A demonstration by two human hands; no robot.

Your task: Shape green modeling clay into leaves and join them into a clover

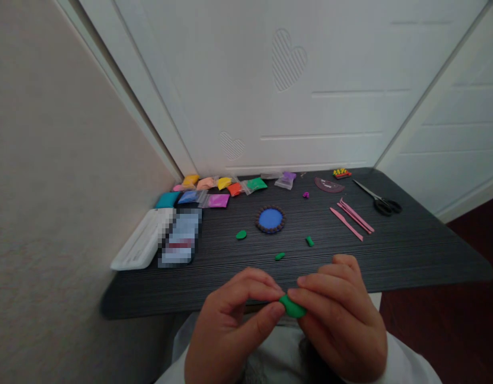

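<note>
Between the fingertips of both hands is a flattened piece of green modelling clay (293,308), just in front of the table's near edge. My left hand (234,320) pinches its left end with thumb and fingers. On the other end, my right hand (338,314) is closed, its thumb largely hidden. Beyond the hands lie a green oval clay piece (241,234) and two small green clay bits, one in the middle (280,256) and one to the right (309,241). Behind them sits a blue clay disc (271,219) edged with brown beads.
Several bagged clay colours, including a green packet (256,184), line the table's back. A white case (144,240) and a blurred phone-like object (181,237) lie left. Pink modelling tools (356,216), scissors (380,200) and a clear protractor-like piece (329,185) lie right. A white panel (250,96) stands behind.
</note>
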